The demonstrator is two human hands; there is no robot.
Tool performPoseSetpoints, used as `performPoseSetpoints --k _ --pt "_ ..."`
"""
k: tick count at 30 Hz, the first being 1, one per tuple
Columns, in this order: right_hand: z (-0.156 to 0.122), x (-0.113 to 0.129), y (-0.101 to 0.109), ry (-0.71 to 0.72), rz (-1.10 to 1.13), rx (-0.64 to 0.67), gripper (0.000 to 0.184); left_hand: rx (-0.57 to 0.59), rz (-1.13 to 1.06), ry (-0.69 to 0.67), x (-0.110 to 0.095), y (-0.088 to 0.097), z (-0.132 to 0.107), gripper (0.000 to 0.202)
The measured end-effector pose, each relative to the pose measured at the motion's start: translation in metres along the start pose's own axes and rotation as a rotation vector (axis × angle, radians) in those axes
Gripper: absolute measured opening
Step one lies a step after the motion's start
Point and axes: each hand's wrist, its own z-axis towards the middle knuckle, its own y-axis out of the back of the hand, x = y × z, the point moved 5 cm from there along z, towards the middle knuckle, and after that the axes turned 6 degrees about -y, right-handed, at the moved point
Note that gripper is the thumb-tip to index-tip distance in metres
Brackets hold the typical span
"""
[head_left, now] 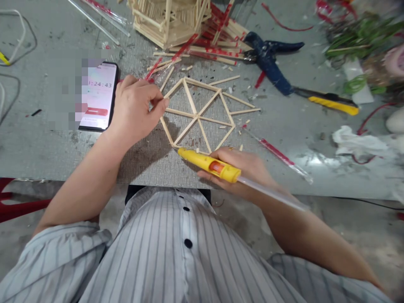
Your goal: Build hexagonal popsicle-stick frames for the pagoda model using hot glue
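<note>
A flat hexagon frame of thin wooden sticks with spokes lies on the grey table. My left hand is closed in a pinch at the frame's left corner, on the end of a stick. My right hand grips a yellow glue gun with a clear glue stick trailing out behind it. The gun's nozzle touches the frame's lower left edge.
A phone showing a timer lies left of my left hand. A stick-built structure and loose sticks in red wrappers sit at the back. A blue clamp, a yellow-handled knife, rags and green clutter lie at the right.
</note>
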Motion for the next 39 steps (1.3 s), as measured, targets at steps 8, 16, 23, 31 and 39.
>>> performPoseSetpoints --k 8,16,23,31,39 --pt "-0.011 -0.009 -0.015 0.056 -0.099 -0.067 0.050 -0.086 -0.029 -0.058 0.004 -0.002 -0.003 0.019" --pt "-0.023 -0.016 -0.009 0.011 -0.020 -0.142 0.045 -0.065 -0.016 -0.031 0.003 -0.001 -0.003 0.019" --pt "-0.041 -0.025 -0.005 -0.001 0.039 -0.229 0.035 -0.067 0.003 -0.037 0.005 -0.005 -0.001 0.019" --pt "-0.065 -0.042 0.000 -0.107 0.090 -0.290 0.021 -0.074 0.027 -0.036 0.005 -0.006 0.000 0.014" --pt "-0.040 -0.006 -0.008 0.095 -0.008 -0.324 0.038 -0.103 0.030 -0.064 0.009 -0.011 0.000 0.015"
